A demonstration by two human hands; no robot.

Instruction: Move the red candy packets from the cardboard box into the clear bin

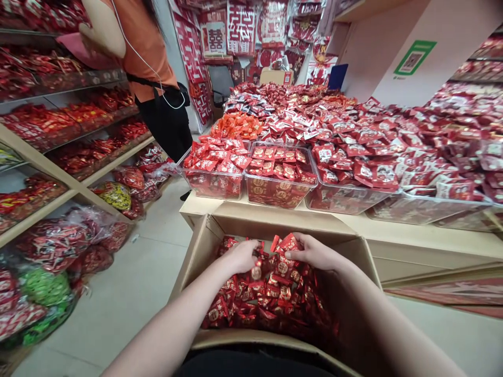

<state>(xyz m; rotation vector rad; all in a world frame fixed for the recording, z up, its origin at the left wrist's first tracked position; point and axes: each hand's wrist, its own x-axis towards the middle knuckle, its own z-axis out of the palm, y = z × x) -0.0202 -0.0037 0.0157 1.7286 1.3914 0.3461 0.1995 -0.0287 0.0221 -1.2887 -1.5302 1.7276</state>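
Note:
Both my hands are inside an open cardboard box (pixel 199 246) that holds a heap of small red-and-gold wrapped candy packets (pixel 275 290). My right hand (pixel 316 252) grips a few candy packets (pixel 288 248), raised a little over the heap, thumb in front. To its left, my left hand (pixel 244 256) is closed with curled fingers around packets at the top of the pile. Its fingertips are partly hidden among the wrappers. Just beyond the box, a clear plastic bin (pixel 281 183) contains similar red-and-gold packets.
A display counter (pixel 334 222) carries several clear bins of red packets. At the left, a person in an orange top (pixel 147 47) stands beside shelves (pixel 58 178) of packets. Bulging plastic bags (pixel 55 246) lie along the floor (pixel 151 248). A pillar (pixel 377 57) rises behind the counter.

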